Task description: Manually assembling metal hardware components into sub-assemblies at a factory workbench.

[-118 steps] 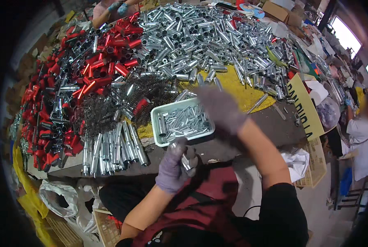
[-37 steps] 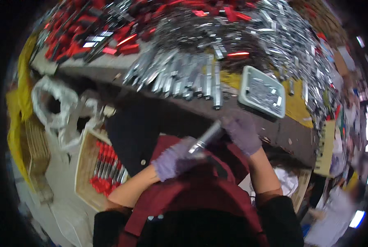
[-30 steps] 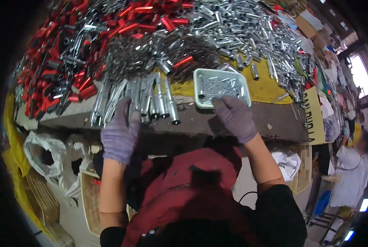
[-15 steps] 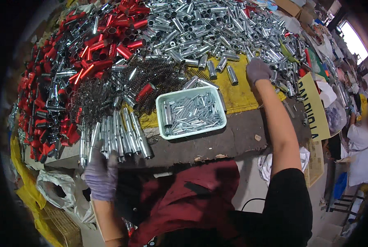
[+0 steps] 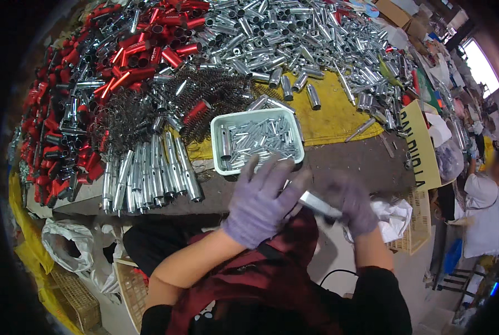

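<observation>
My right hand (image 5: 352, 202), in a purple-grey glove and blurred by motion, grips a silver metal tube (image 5: 321, 205) in front of the bench edge. The tube slants toward my gloved left hand (image 5: 260, 205), which is at the front rim of a pale green tray (image 5: 217, 146). My left thumb and fingers curve toward each other; a thin bright bit of metal shows between them, too small to name. Many small silver pins (image 5: 263, 134) and one wider tube (image 5: 225, 142) lie in the tray, partly hidden by my fingers.
Slim silver tubes (image 5: 149, 173) stand in a row left of the tray. Behind lie dark coil springs (image 5: 205, 92), red tubes (image 5: 143, 56) and a large heap of silver tubes (image 5: 283, 36) on yellow cloth (image 5: 327, 125). Another person (image 5: 486, 195) is at the far right.
My left hand has moved right from the slim tubes to the tray front. My right hand has come back from the heap with a silver tube in it.
</observation>
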The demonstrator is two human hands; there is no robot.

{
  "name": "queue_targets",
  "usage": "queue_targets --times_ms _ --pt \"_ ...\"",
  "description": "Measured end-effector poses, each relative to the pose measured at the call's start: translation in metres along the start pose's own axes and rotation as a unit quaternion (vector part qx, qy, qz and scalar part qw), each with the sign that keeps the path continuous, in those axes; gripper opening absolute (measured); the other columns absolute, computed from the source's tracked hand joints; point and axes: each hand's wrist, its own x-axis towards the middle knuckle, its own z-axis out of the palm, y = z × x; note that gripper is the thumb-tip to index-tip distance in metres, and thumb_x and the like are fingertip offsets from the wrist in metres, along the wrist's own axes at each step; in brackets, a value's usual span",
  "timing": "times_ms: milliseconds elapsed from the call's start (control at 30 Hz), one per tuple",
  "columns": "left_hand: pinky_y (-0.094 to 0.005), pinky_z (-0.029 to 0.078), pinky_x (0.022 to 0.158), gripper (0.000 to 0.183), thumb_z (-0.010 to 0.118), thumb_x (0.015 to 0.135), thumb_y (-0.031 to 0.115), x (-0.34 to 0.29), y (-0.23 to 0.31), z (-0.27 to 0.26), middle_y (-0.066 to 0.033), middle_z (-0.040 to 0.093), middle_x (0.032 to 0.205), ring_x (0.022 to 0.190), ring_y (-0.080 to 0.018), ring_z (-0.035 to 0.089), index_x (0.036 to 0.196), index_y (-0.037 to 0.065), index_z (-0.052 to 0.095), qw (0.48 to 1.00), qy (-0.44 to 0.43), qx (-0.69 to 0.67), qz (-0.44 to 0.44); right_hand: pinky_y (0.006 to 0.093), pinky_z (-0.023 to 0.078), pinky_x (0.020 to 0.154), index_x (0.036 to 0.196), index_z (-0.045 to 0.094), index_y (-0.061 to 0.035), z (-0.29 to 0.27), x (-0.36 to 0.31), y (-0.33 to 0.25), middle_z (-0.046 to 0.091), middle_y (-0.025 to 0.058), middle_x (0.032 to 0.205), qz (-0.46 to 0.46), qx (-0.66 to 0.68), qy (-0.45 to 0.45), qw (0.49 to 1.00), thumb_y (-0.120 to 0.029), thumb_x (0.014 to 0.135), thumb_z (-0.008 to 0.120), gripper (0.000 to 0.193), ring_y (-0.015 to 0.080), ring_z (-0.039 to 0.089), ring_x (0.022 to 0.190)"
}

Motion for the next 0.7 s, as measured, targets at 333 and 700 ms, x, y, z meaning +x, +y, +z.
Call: queue_targets --times_ms 333,700 --pt "-0.0390 0.047 0.085 0.047 0.062 0.081 0.019 -0.067 0.018 0.017 -0.0155 0.057 0.112 0.097 -0.0309 0.058 0.123 0.006 0.046 0.856 -0.257 -0.445 -0.047 0.0298 0.048 0.074 0.111 0.054 -0.0022 0.038 -0.018 0.030 0.060 0.0119 0.096 -0.161 -0.054 -0.138 0.976 -0.036 0.090 0.051 0.040 0.0209 0.059 0.087" --pt "-0.0340 0.049 0.077 0.033 0.056 0.083 0.009 -0.058 0.001 -0.032 -0.0138 0.061 0.099 0.090 -0.0265 0.062 0.116 0.007 0.051 0.911 0.011 -0.352 -0.215 0.0265 0.039 0.056 0.086 0.058 -0.0027 0.074 0.002 0.011 0.056 0.0019 0.068 -0.025 -0.022 -0.021 0.999 -0.041 0.091 0.047 0.040 0.0108 0.048 0.060"
